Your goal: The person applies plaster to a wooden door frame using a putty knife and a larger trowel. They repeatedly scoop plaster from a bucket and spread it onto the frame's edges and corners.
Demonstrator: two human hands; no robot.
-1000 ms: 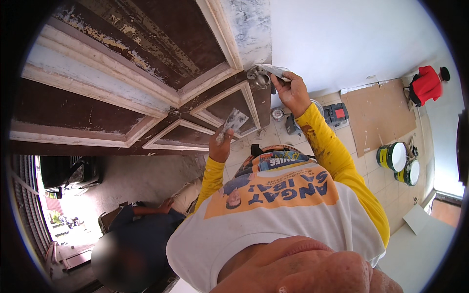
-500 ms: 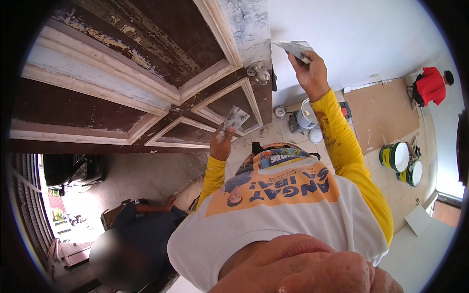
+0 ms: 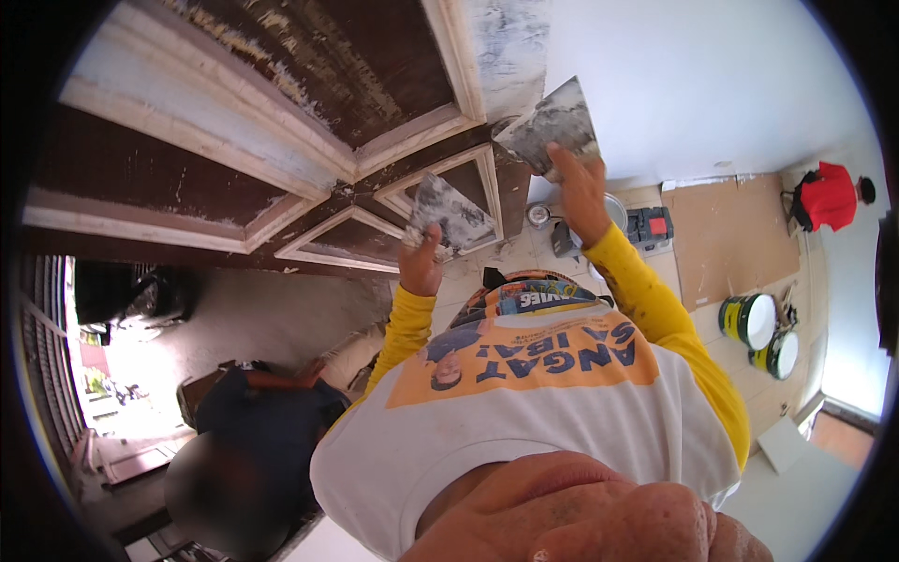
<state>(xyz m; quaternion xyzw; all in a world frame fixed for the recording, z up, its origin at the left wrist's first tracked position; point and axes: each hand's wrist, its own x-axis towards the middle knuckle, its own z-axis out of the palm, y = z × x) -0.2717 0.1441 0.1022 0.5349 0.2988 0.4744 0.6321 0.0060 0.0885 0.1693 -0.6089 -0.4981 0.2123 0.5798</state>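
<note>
I see the right hand, gripping a flat blade, swung left into reach of the door; left hand grips a second blade

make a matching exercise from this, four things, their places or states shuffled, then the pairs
Things
1. upper grey-smeared flat metal blade
2. lower grey-smeared flat metal blade
3. brown panelled wooden door
4. brown rectangular cardboard sheet

Places or states
A. on the tiled floor
B. in the left hand
C. paint patchy and worn
D. in the right hand

Pairs: 1-D, 2-B, 3-C, 4-A
</note>
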